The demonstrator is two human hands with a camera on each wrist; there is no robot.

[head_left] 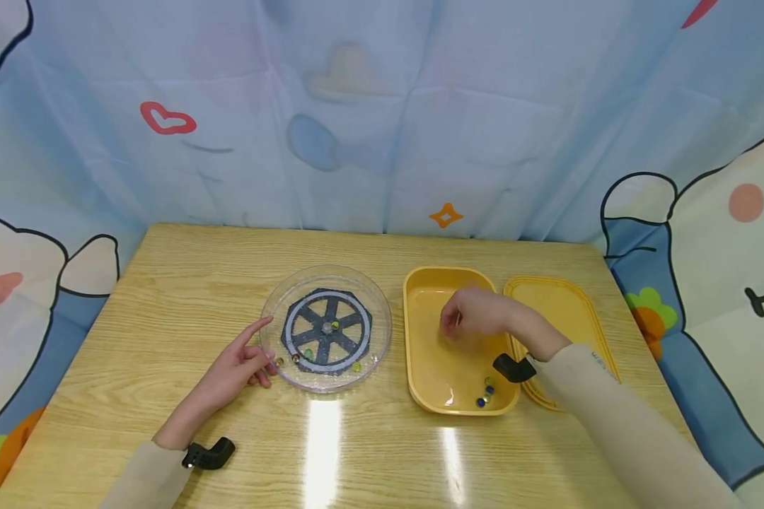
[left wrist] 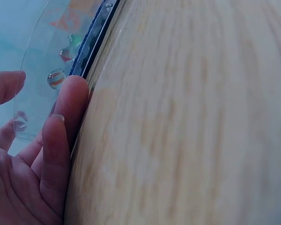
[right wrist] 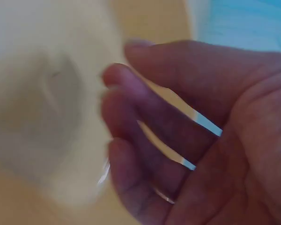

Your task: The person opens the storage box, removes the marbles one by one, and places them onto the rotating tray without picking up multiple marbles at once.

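A clear round dish (head_left: 382, 332) stands on the table, with a dark spoked wheel pattern (head_left: 325, 346) showing at its middle. Several glass marbles lie in it, among them a green marble (head_left: 356, 367) and a swirled marble (left wrist: 56, 78). My left hand (head_left: 237, 364) grips the dish's left rim, its index finger stretched along the edge. Inside the yellow tub (head_left: 429, 339) is my right hand (head_left: 477, 311), blurred, above the floor. Its fingers are loosely bent, and nothing shows between thumb and fingertips (right wrist: 117, 75). Several marbles (head_left: 481, 402) rest at the tub's near right corner.
A yellow lid (head_left: 557, 297) lies to the right of the tub, partly under my right forearm. The wooden table (head_left: 184, 283) ends at a printed blue curtain (head_left: 369, 177) behind. Each wrist wears a black strap device (head_left: 211, 454).
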